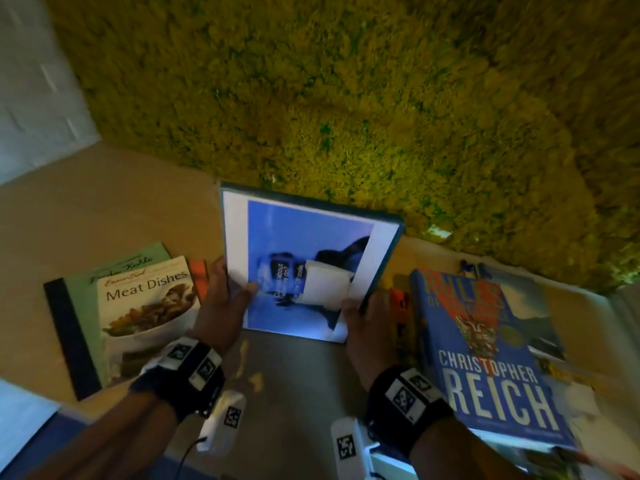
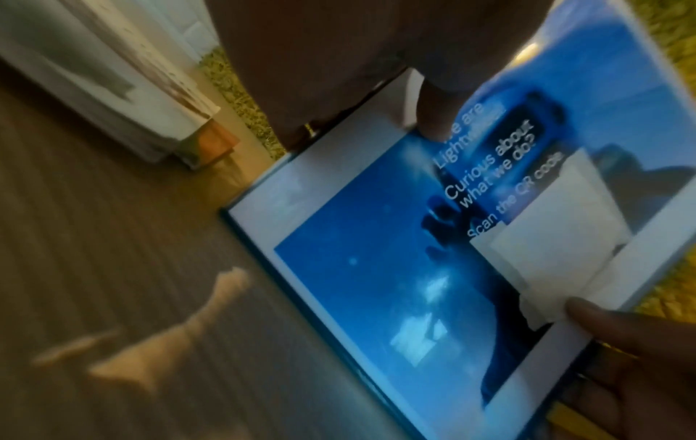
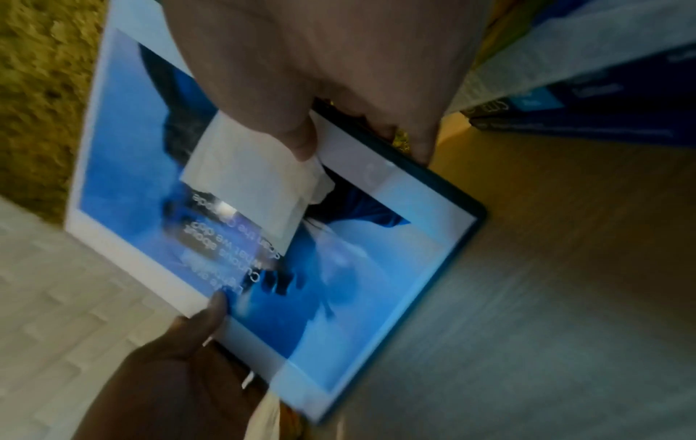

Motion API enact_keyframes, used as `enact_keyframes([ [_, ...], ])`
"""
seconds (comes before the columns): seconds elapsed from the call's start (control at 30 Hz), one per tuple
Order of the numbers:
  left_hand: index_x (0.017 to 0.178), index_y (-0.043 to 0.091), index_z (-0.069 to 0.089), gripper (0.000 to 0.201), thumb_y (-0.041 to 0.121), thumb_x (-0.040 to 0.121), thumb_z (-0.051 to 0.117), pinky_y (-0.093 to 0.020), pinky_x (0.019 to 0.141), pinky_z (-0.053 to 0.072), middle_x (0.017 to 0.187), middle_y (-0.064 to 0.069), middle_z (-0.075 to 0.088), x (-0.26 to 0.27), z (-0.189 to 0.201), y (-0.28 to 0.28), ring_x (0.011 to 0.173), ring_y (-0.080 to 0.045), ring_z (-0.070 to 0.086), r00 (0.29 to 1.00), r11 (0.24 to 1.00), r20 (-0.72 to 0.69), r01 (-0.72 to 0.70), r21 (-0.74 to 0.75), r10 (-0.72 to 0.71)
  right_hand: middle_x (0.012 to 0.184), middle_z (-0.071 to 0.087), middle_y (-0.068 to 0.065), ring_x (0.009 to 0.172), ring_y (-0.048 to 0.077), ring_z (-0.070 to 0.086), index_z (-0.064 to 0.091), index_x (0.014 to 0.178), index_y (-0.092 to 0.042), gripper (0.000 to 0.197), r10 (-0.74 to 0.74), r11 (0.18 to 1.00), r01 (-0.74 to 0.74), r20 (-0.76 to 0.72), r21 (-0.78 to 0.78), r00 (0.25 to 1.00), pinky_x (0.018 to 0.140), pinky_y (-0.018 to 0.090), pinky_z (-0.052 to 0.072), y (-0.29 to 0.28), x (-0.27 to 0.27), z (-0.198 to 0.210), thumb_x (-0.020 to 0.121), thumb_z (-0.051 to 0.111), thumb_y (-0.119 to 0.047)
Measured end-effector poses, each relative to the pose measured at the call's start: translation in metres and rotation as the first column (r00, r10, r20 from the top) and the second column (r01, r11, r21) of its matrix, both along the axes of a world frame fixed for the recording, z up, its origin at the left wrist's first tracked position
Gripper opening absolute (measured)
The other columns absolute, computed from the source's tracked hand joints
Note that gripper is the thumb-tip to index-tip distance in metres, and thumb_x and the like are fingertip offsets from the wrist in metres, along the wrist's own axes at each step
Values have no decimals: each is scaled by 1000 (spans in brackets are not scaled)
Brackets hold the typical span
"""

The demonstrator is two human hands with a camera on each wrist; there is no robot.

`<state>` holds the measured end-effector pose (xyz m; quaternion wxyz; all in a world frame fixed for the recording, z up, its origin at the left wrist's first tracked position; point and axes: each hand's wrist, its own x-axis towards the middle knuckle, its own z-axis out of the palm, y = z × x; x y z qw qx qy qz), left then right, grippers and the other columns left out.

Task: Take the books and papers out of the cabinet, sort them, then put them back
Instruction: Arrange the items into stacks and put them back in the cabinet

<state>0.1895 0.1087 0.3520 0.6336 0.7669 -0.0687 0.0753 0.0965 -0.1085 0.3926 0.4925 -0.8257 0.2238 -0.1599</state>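
Nearest the camera, both wrists are wearing black straps with square-patterned markers, and both hands are gripping one item above a brown tabletop [image 1: 294,368]. That item is a blue printed sheet [image 1: 298,268] with a white border, lying on a dark teal-edged book or folder whose cover is hidden; the pair is being held tilted, near edge low. The left hand [image 1: 225,299] is pinching the left edge, thumb on the printed face and fingers curled behind. The right hand [image 1: 363,327] is clamping the lower right corner the same way, its thumb pressing beside a small white slip [image 1: 323,284] lying on the print. From the left wrist view, white text reading "Curious about what we do?" and "Scan the QR code" is showing.

Beside the left hand, a cookbook titled "Meat Dishes" [image 1: 149,306] is lying on a larger pale green book [image 1: 79,306] with a dark spine. Just right of the right hand, a blue Christopher Reich novel [image 1: 485,358] is topping a stack of books and papers. Farther back, a wall of yellow-green moss [image 1: 346,98] is rising behind the table.
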Motion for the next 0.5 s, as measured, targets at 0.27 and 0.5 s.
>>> enact_keyframes([
  [0.27,149,17,35,68,47,92,56,-47,107,42,138,-19,55,12,-25,-27,126,-38,54,913,768,-400,202,608,76,165,27,3,145,31,38,6,163,-26,94,69,955,14,-269,296,961,118,51,35,1,2,-11,95,69,-20],
  [0.5,158,21,22,90,64,81,43,-48,120,19,163,-17,13,-14,-24,-40,150,-36,15,899,653,-437,322,685,15,166,27,2,149,25,33,25,160,-22,74,282,958,-255,-275,130,919,117,39,36,21,5,4,98,65,-27],
])
